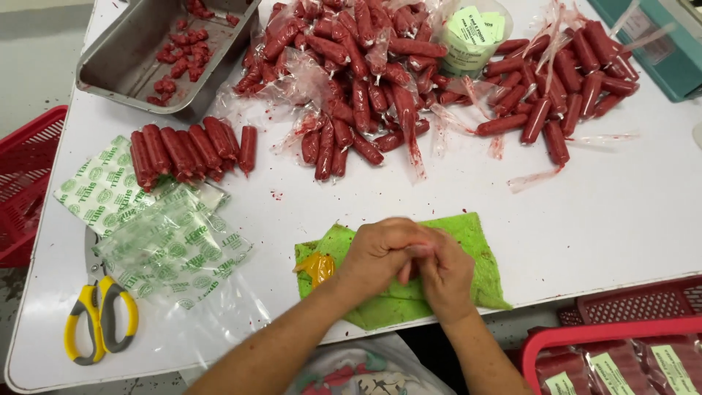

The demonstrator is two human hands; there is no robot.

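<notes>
- Head view, hands: the left hand and the right hand meet over a green cloth at the near edge of the white table. The fingers are curled and pressed together around something small and pinkish; what it is cannot be told, as the fingers hide it.
- Head view, step in hand: judged from the posture, the hands are working or wiping one small item over the cloth. An orange-yellow smear lies on the cloth just beside the left hand.
- Head view, supplies: a row of red sausages lies to the left, touching a stack of printed clear bags. A large heap of sausages in loose plastic wrap lies further back, with a second heap to its right.
- Head view, tools: yellow-handled scissors lie near the left edge; a metal tray holds red scraps.
- Next move, as a judgement: it calls for separating the hands and reaching well forward, since the sausages lie well apart from the cloth.
</notes>
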